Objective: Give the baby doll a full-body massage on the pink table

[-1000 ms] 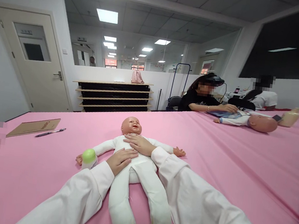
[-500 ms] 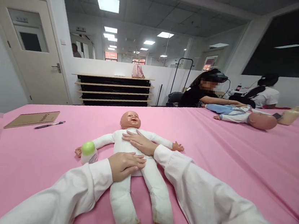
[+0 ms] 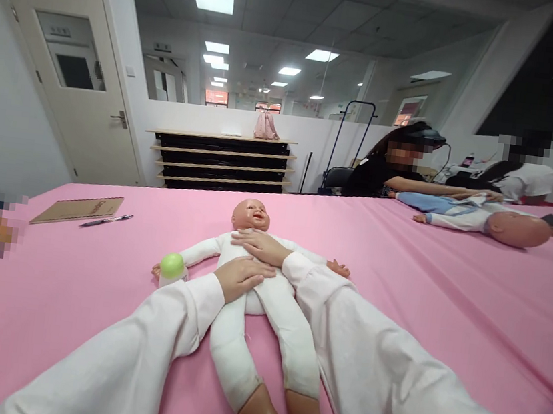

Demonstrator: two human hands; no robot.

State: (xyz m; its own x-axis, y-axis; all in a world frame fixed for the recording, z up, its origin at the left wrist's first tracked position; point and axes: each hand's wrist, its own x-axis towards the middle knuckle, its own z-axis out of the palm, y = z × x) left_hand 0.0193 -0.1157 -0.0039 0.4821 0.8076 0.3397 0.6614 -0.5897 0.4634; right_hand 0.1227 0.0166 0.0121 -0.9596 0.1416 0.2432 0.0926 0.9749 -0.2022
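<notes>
White doll (image 3: pixel 272 302), left hand (image 3: pixel 240 278), right hand (image 3: pixel 267 247) atop

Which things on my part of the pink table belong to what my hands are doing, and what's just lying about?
In use:
- doll, face up
- left hand, flat on its lower torso
- right hand, flat on its chest

Apparently just lying about:
- green-capped container, by the doll's arm, untouched
- brown notebook
- pen
</notes>
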